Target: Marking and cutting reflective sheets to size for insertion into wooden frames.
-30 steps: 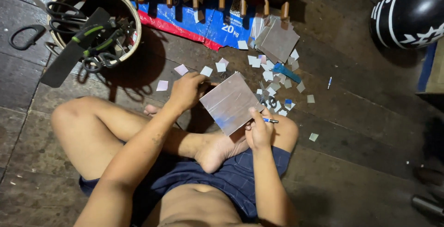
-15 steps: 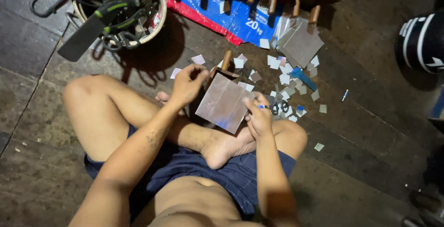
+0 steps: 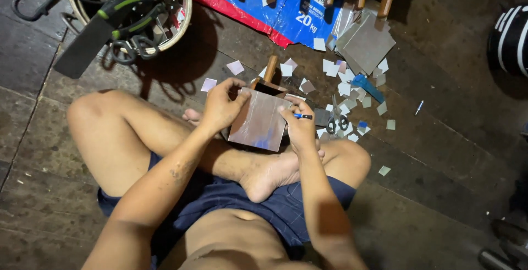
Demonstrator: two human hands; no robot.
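- Sheet-metal square (image 3: 259,120): resting tilted over the crossed legs, above a wooden-handled block (image 3: 269,77).
- Left hand (image 3: 221,106): gripping the sheet's upper left edge, fingers curled.
- Right hand (image 3: 300,128): pinching a blue pen (image 3: 303,116) at the right edge.
- Scissors (image 3: 336,122): lying beside, among the offcuts (image 3: 346,89).
- Advisable: bracing the sheet firmly, keeping fingertips off sharp edges.

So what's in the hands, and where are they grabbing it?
Both hold a shiny metal sheet: the left hand grips its upper left edge, the right hand its right edge, with a blue pen between the fingers.
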